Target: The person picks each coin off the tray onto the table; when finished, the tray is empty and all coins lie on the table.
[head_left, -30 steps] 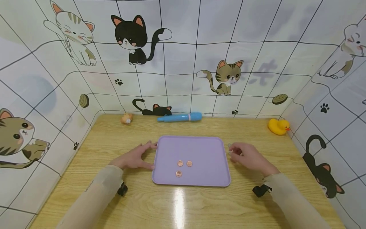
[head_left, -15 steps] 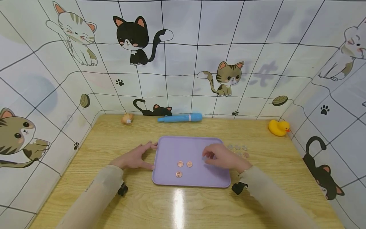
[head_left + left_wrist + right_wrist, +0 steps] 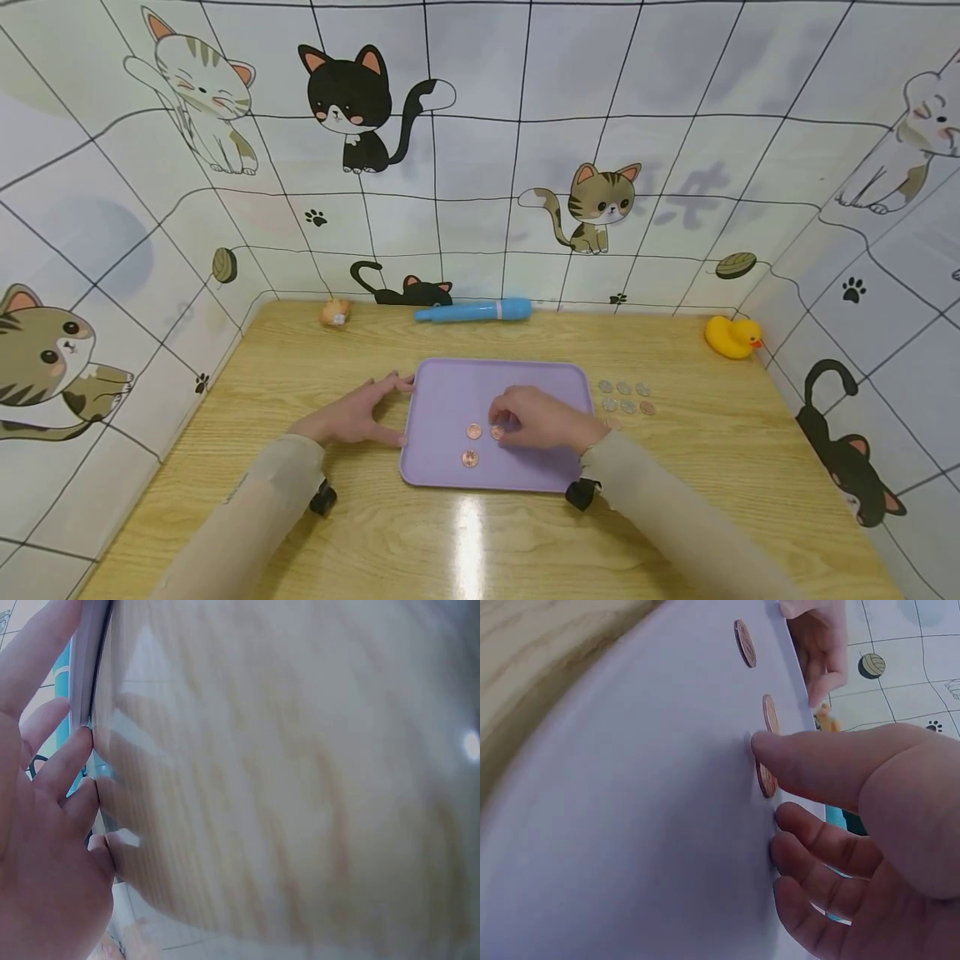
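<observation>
A lilac tray point(image 3: 450, 383) lies on the wooden table with three copper coins in it: the left coin point(image 3: 473, 431), the front coin point(image 3: 469, 458) and the right coin point(image 3: 497, 432). My right hand point(image 3: 543, 419) is over the tray, thumb and index fingertips right at the right coin. In the right wrist view that coin point(image 3: 766, 780) lies flat on the tray, partly behind the thumb point(image 3: 810, 761), and the other fingers are loosely bent. My left hand point(image 3: 352, 415) is spread at the tray's left side, thumb and fingertips touching its edge.
Right of the tray, several silver coins point(image 3: 624, 387) lie in rows with a copper coin point(image 3: 647, 407). At the back are a blue pen-shaped object point(image 3: 472, 311), a small orange figure point(image 3: 334, 312) and a yellow rubber duck point(image 3: 732, 337). Cat-print walls point(image 3: 480, 167) surround the table.
My right hand has moved left from the coins beside the tray, across the tray, to the right copper coin. My left hand has stayed at the tray's edge.
</observation>
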Demonstrator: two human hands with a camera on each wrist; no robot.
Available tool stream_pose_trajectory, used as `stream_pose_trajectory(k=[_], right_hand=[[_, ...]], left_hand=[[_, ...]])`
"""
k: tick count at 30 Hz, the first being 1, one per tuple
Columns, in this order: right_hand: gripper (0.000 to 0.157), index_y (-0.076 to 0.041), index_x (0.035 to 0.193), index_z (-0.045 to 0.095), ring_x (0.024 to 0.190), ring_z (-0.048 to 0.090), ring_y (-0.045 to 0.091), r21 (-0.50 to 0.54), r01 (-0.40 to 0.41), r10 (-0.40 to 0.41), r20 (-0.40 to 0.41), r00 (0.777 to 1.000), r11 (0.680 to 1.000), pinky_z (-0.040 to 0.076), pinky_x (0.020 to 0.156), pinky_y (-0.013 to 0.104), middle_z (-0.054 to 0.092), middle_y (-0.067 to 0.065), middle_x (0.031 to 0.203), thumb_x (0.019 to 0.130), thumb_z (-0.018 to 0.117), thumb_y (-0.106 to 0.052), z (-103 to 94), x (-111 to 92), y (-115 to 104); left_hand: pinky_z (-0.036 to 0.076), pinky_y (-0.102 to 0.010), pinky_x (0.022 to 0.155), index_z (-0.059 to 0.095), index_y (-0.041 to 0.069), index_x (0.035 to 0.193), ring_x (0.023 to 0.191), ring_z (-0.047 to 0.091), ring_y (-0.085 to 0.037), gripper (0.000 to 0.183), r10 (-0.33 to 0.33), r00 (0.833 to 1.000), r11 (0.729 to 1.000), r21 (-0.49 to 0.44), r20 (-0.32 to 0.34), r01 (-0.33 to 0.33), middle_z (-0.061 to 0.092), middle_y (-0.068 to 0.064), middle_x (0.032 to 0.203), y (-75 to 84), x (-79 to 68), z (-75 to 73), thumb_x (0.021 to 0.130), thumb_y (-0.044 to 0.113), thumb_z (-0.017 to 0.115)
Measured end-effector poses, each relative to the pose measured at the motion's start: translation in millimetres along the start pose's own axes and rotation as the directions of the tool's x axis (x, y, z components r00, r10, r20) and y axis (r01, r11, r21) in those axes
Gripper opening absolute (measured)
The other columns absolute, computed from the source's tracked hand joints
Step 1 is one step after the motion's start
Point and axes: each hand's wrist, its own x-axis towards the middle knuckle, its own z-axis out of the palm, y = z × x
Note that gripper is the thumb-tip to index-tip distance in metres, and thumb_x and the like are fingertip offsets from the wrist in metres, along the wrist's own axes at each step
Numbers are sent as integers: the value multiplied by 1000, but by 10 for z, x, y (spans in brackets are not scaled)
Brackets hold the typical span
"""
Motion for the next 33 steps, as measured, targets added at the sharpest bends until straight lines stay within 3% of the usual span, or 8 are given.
stream_pose_trajectory(k=[9,23,33], right_hand=[[13,-16,99,73,86,59,13,-17,-33,32,-24,999,999,52,79,28,63,-4,92,90,82,-13,68,19,1],[13,-15,95,67,83,51,10,-44,-82,84,56,995,996,49,78,28,57,-4,91,94,79,-12,22,38,-63],[16,-14,89,64,77,50,10,-29,-88,89,46,995,996,47,71,27,57,-4,83,95,78,-11,29,66,-60]], left_hand=[[-2,-65,129,47,25,154,162,7,-40,85,-13,1000,1000,-5,-1,13,24,-13,174,-19,5,2,84,46,88],[-1,-65,129,48,24,153,162,8,-40,84,0,1000,1000,18,-9,0,29,-8,173,-58,15,11,83,48,88],[-2,-62,130,47,25,153,163,7,-37,86,-12,1000,1000,17,-5,12,28,-6,173,-73,20,17,82,50,88]])
